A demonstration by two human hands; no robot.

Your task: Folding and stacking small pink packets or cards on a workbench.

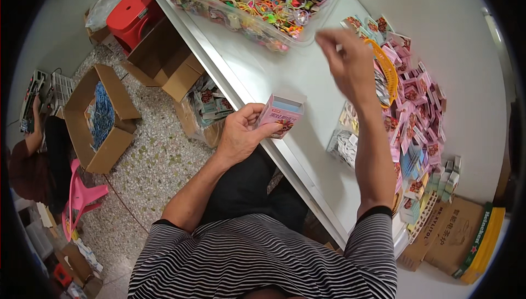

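Observation:
My left hand (243, 132) is wrapped around a small pink carton (276, 119) at the table's near edge. The carton's top end is open and a pale blue inside shows. Out over the table, my right hand (350, 66) is raised between a clear plastic bin (307, 39) and a yellow-orange basket (388, 69). Its fingers curl toward the thumb in a pinch, slightly blurred, and whatever they may hold cannot be made out. Colourful small trinkets and bands (274, 0) fill the bin. Small silvery pieces lie in the basket, partly hidden by my right wrist.
Pink cartons (422, 102) are heaped at the table's right side. A clear bag of silvery packets (346, 144) lies beside my right forearm. Cardboard boxes (455, 233) stand at the lower right. On the floor at left are an open carton (123, 144), a red stool (130, 17) and another person (34, 173).

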